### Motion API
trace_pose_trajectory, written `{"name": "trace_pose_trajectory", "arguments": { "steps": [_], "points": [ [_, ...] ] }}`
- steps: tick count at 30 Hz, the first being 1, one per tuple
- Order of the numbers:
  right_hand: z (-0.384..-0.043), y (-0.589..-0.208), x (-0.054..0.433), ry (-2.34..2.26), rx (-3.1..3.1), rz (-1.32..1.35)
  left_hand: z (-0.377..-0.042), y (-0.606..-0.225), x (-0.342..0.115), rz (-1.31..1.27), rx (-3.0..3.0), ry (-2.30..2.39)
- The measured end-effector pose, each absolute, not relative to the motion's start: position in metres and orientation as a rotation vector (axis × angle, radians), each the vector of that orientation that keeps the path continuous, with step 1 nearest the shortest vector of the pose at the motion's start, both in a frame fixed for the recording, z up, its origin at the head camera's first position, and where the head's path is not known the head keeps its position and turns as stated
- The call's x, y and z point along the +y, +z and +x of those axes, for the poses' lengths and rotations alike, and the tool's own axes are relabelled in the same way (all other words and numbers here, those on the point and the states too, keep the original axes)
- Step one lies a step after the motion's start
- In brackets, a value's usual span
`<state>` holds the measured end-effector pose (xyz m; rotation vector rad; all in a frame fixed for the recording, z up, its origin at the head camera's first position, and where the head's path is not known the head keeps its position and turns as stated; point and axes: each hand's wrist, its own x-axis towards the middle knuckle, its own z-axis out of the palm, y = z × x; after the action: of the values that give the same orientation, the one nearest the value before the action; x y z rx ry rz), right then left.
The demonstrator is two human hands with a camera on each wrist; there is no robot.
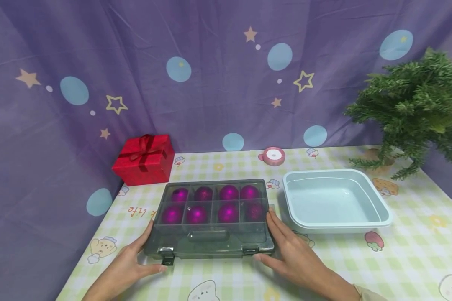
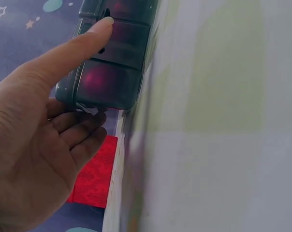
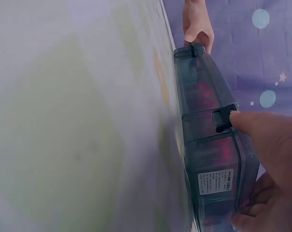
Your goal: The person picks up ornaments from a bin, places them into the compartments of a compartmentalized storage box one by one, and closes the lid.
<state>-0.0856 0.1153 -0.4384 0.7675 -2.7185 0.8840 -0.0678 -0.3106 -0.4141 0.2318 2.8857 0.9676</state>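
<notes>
A dark translucent plastic storage case [image 1: 211,236] lies on the table, its lid down. Several magenta baubles [image 1: 228,212] show through the lid, each in its own compartment. My left hand [image 1: 125,265] holds the case's left side, the thumb at the left front latch [image 1: 168,260], which hangs down flipped out. On the other side, my right hand [image 1: 299,255] grips the case with fingers along its right edge. Its thumb presses at the right front latch [image 3: 224,119], which sits up against the case. A white label [image 3: 215,181] is stuck on the case's front wall.
A pale blue plastic basin [image 1: 337,223] stands right of the case. Behind are a red gift box [image 1: 145,161] with a bow at left and a roll of ribbon [image 1: 274,156]. An artificial fir tree [image 1: 418,104] rises at the back right. A checked cloth [image 1: 410,267] covers the table.
</notes>
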Motion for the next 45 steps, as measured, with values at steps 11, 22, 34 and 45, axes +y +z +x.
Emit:
{"name": "trace_pose_trajectory", "arguments": {
  "steps": [11,22,34,45],
  "points": [
    [-0.0872,-0.4397,0.1142,0.850,-2.674,0.743,-0.0691,-0.4112,-0.3120,0.226,2.892,1.014],
    [-0.0885,-0.4428,0.1130,0.798,-2.595,0.760,-0.0684,-0.4123,-0.3110,0.245,2.957,0.962],
    [-0.0896,-0.4447,0.1137,0.742,-2.544,0.781,-0.0697,-0.4121,-0.3095,0.224,2.934,0.962],
    [-0.0920,-0.4451,0.1132,0.706,-2.535,0.793,-0.0727,-0.4096,-0.3088,0.108,2.868,0.938]
  ]
}}
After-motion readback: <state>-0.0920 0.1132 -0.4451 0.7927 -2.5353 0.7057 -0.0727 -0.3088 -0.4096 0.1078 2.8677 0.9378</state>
